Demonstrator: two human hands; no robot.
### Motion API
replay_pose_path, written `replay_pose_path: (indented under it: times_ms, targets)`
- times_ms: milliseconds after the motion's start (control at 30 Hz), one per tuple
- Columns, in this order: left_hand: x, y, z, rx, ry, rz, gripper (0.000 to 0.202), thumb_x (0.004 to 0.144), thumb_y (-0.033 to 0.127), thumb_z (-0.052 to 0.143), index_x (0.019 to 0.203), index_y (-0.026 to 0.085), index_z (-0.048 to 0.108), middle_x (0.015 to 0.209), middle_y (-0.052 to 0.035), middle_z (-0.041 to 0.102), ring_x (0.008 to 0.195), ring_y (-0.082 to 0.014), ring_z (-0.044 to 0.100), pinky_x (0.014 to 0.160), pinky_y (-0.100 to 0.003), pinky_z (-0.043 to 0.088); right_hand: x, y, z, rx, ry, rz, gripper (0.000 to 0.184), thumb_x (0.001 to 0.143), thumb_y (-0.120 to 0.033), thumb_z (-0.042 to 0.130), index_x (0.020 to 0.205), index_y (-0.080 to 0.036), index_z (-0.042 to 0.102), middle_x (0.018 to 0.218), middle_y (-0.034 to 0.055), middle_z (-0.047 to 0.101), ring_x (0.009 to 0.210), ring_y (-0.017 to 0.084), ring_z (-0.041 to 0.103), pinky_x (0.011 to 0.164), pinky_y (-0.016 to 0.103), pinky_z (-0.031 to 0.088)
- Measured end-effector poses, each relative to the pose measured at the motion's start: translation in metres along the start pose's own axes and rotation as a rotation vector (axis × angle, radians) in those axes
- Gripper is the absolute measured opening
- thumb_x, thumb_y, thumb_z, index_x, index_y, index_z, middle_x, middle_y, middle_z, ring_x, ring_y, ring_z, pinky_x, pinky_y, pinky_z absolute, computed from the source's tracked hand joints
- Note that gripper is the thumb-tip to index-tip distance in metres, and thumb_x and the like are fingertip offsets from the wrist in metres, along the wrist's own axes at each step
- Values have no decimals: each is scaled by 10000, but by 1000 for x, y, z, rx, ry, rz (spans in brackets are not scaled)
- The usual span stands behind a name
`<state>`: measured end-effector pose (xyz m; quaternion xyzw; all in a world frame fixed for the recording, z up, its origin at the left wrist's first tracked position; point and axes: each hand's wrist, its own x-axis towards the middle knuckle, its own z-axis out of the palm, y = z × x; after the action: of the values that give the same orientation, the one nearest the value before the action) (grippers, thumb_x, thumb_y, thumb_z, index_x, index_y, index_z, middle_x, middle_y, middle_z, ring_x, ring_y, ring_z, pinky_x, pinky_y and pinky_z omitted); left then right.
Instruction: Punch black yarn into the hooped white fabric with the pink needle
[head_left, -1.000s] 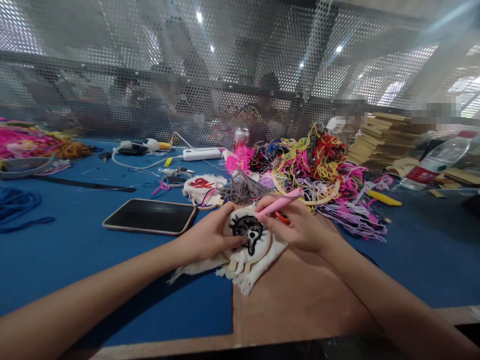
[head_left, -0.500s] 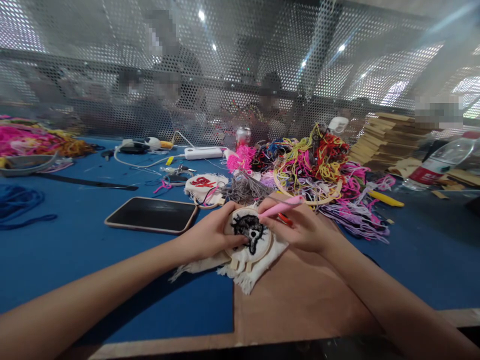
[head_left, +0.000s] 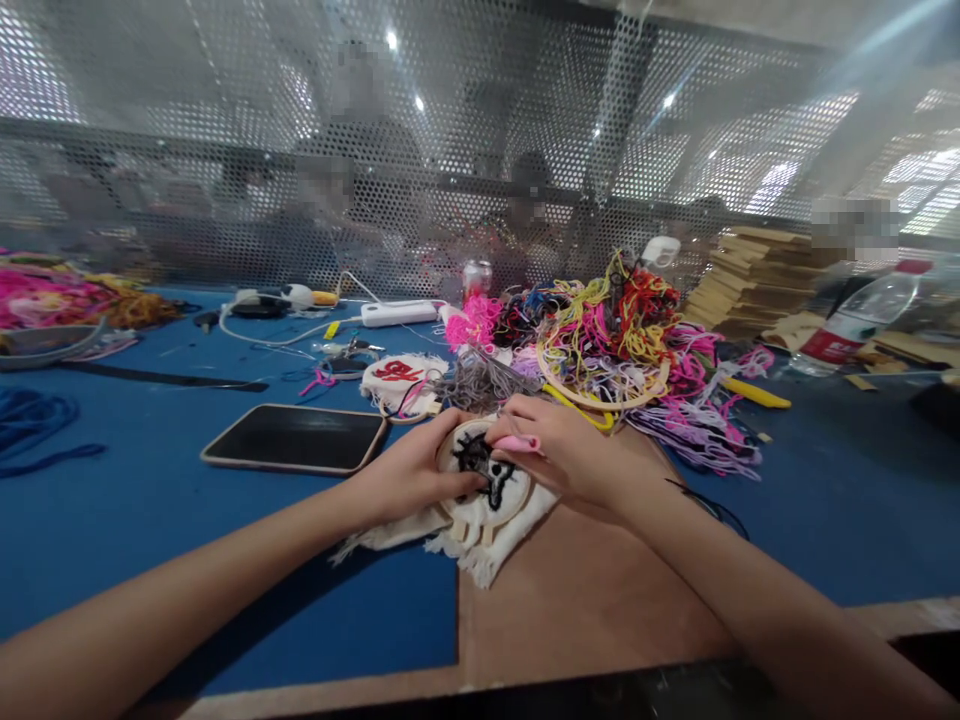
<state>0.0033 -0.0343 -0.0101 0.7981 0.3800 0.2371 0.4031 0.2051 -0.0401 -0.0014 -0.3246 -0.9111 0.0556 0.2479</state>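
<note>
A small wooden embroidery hoop (head_left: 480, 480) with white fringed cloth and a black stitched figure rests near the table's middle front. My left hand (head_left: 409, 470) grips the hoop's left rim, thumb on the cloth. My right hand (head_left: 559, 450) is closed on a pink punch needle (head_left: 517, 443), its tip pressed to the black figure at the hoop's upper right. Most of the needle is hidden inside my fingers.
A dark phone (head_left: 296, 438) lies left of the hoop. A second hoop with red stitching (head_left: 397, 378) sits behind it. A large tangle of coloured yarn (head_left: 615, 340) fills the back right, beside stacked wooden pieces (head_left: 757, 280) and a plastic bottle (head_left: 855, 325). A perforated metal screen (head_left: 480, 150) closes the far side.
My right hand has tipped the pink needle from a slant pointing up-right down towards the cloth, so less of it shows. The left hand keeps its hold on the hoop.
</note>
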Motion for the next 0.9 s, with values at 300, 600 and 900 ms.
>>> replay_pose_path:
  times_ms: [300, 600, 900]
  targets:
    - [1, 1, 0, -112, -30, -33, 316, 691, 319, 622, 923, 193, 447, 847, 11, 542, 794, -155, 532, 663, -246, 419, -3, -1, -2, 225, 181, 128, 132, 854, -274, 456, 845, -174, 543, 848, 31, 576, 757, 138, 530, 688, 272, 406]
    - [1, -1, 3, -172, -19, -73, 329, 677, 307, 624, 933, 202, 445, 868, 9, 561, 825, -168, 546, 697, -266, 444, -3, -3, -10, 201, 201, 76, 112, 866, -249, 421, 857, -188, 515, 847, 38, 578, 788, 154, 533, 708, 300, 415]
    - [1, -1, 3, -143, -10, -72, 307, 675, 305, 629, 898, 202, 446, 851, 13, 534, 773, -147, 524, 649, -235, 433, -5, -5, -6, 213, 162, 42, 111, 871, -249, 416, 900, -190, 505, 887, 47, 571, 798, 149, 531, 690, 290, 423]
